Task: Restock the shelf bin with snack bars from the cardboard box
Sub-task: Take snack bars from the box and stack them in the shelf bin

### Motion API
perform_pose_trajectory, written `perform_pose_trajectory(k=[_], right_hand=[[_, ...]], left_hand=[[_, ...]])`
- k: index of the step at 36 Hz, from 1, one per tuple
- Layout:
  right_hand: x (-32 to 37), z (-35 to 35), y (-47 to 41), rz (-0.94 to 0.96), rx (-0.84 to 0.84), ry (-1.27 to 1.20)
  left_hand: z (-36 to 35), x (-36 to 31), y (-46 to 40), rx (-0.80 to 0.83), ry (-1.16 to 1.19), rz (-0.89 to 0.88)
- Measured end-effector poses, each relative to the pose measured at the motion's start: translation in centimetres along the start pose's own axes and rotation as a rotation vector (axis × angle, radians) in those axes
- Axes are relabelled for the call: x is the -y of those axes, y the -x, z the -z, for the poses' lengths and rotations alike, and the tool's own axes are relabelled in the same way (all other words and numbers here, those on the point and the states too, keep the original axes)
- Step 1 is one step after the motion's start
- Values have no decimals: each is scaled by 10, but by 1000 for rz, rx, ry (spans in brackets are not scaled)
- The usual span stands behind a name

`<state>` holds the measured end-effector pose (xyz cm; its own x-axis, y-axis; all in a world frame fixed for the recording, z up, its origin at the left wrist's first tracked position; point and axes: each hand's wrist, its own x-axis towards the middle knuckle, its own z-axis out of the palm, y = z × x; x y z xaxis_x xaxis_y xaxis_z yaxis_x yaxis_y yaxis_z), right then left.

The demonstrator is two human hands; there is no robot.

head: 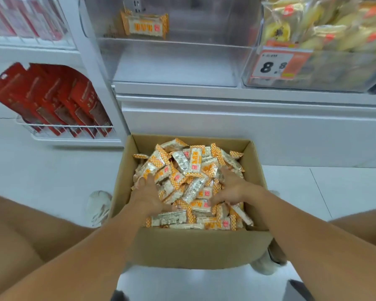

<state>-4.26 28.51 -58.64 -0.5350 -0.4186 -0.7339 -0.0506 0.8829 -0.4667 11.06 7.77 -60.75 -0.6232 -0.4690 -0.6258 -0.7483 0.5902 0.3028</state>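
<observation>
From the head camera, the open brown cardboard box (193,246) is sitting on the white floor directly below the clear plastic shelf bin (174,59), and everything here is being placed from that box. It is heaped with orange-and-white wrapped snack bars (193,185), lying at all angles, so no single long axis is governing the pile.

The left hand (146,195) is reaching into the left half of the box and the right hand (233,189) into the right half. Both are lying palms inward on the heap with fingers spread and partly sunk among the wrappers, cupping a mound of bars between them. Whether either hand is truly closing on a bar I cannot tell, since the fingertips are hidden.

The bin is standing above and beyond the far wall of the box, slightly left of its centre, holding a single matching snack bar (144,25) near its back. Judging from this, the coming move is turning on a lift up and forward, and both hands are about equally near.

Left of the box, red packets (52,101) are hanging in a white wire rack.
</observation>
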Motion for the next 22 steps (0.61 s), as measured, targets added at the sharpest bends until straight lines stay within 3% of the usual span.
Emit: perform_pose_trajectory(k=[3,12,17,22], right_hand=[[-6,-9,-5,22,25,-25],[-12,-31,-12,86,-199,78],[-11,-38,-11,129,-240,122],[1,-25,-7,135,-211,5]], left_hand=[[2,15,-6,74,-43,-10],[15,25,-4,389,-283,-46],[30,17,1,249,-376,-130],[38,4,7,64,-3,-108]])
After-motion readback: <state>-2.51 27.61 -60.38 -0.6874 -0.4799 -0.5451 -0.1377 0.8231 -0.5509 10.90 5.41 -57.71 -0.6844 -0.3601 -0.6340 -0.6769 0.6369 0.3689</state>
